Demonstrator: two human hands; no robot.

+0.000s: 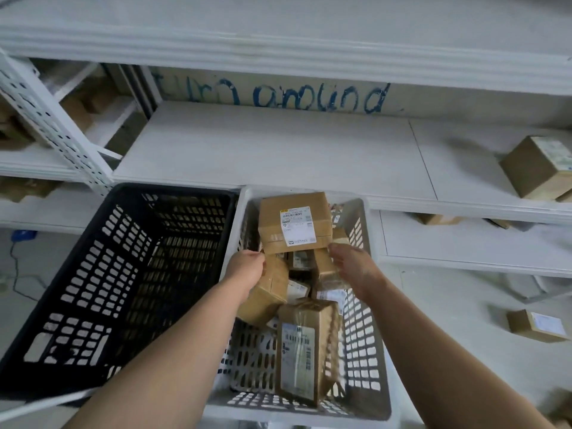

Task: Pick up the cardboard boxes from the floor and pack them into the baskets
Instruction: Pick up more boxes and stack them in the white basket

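Box, labelled, is sitting atop the heap of parcels in the white basket, at its far end. The left hand is curling round its near-left corner; the right hand is touching its near-right edge, fingers loosely spread, grip seemingly light. The black basket is standing just beside, touching. Another carton is lying on the floor.
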